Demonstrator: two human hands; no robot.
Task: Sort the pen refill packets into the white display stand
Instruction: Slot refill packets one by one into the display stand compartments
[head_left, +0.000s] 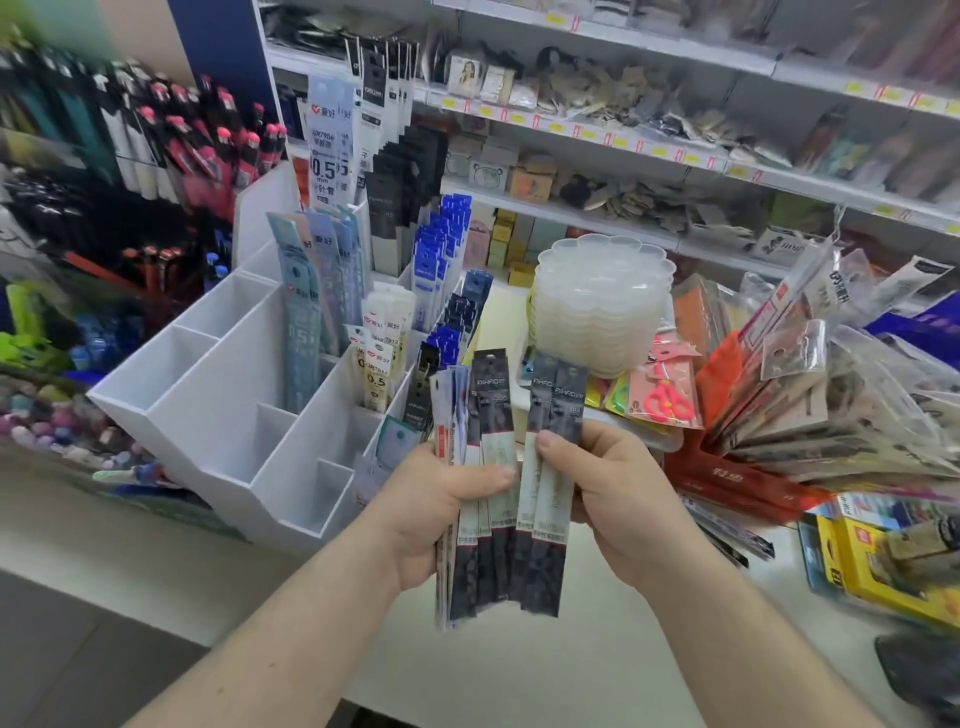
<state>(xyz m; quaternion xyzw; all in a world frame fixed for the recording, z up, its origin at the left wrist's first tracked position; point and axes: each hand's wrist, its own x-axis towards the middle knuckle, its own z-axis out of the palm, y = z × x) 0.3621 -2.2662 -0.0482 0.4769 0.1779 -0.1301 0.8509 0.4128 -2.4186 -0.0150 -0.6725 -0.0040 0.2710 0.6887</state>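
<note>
Both hands up over the white worktop (597, 670), each holding dark pen refill packets!

Left hand (436, 512) grips a thick fan of long dark-and-grey plastic refill packets (480, 467), thumb clamped across the front. Right hand (605, 493) pinches two matching dark refill packets (548, 483) just beside that bunch, thumb on top. Behind and to the left stands the white stepped display stand (208, 395), blue, cream and pale packets upright in its rear slots. A stack of clear scalloped plastic trays (605, 301) sits behind the hands.
</note>
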